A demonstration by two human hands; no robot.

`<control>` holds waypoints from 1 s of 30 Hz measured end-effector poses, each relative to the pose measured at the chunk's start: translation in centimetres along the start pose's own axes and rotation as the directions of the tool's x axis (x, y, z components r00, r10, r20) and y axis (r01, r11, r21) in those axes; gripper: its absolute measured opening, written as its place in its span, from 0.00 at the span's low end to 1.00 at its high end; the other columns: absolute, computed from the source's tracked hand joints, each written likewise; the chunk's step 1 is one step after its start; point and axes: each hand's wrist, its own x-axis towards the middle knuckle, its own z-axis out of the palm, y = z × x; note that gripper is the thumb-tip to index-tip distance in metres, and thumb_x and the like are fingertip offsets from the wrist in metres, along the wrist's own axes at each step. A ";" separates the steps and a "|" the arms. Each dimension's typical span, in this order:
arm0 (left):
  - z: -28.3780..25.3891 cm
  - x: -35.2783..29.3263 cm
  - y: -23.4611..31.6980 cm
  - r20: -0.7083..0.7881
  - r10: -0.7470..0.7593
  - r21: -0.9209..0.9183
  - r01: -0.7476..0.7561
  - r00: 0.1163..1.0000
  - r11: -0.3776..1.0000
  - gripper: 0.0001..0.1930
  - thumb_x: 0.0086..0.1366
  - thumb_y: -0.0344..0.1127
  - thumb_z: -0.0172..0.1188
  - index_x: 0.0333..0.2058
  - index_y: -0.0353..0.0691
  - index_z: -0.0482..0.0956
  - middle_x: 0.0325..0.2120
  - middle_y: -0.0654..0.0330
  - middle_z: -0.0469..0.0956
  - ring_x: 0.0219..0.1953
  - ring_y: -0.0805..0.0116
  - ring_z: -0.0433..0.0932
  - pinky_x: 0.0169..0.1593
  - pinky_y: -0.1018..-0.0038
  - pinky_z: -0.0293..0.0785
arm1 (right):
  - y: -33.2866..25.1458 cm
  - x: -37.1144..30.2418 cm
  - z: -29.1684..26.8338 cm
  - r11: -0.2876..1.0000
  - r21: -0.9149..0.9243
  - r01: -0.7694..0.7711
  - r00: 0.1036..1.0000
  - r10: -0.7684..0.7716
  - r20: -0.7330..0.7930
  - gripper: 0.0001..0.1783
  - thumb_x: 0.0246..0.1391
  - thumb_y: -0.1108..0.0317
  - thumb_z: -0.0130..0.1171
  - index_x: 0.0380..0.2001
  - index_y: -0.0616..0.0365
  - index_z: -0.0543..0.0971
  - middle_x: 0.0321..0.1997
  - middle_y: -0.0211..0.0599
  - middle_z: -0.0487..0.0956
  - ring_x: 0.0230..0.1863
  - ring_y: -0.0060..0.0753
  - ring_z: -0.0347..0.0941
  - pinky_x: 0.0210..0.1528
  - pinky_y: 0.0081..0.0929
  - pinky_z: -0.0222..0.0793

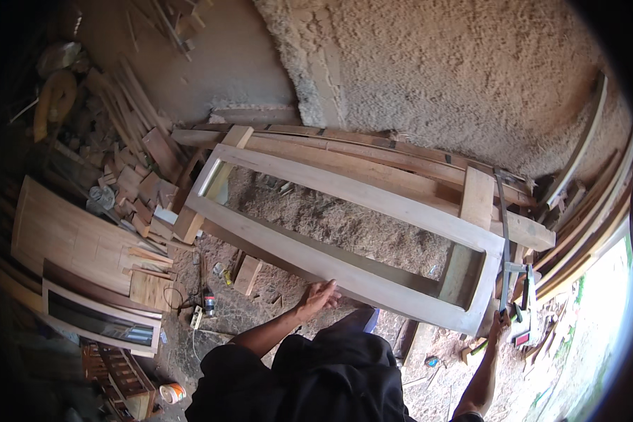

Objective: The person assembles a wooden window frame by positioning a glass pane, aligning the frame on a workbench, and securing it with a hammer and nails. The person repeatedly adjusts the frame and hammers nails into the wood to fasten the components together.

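A long pale wooden frame (344,271) with a rectangular opening lies at a slant in front of me, resting across wooden crosspieces (475,197). At its near long edge, my left hand (318,298) has its fingers apart and its fingertips against the wood. On the right, my right hand (499,325) is closed around the lower end of a bar clamp (503,225). The clamp's long metal bar runs beside the short right end of the frame. Its sliding arm and dark handle are just right of my hand. Whether its jaws touch the frame cannot be made out.
Long timbers (373,165) lie behind the frame, by a heap of sawdust (457,63). Wood offcuts (130,179), a panel (74,239) and a smaller glazed frame (102,316) are on the left. A can (209,304) and a tub (171,392) stand on the floor.
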 end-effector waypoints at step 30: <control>-7.4 4.4 0.9 0.289 -0.281 -0.201 0.345 0.915 0.917 0.39 0.67 0.71 0.49 0.52 0.35 0.73 0.44 0.55 0.80 0.38 0.62 0.81 0.40 0.65 0.80 | -32.6 -4.9 7.1 0.879 -0.139 0.457 0.883 -0.428 0.193 0.22 0.60 0.54 0.59 0.56 0.44 0.79 0.51 0.38 0.77 0.57 0.45 0.71 0.51 0.45 0.69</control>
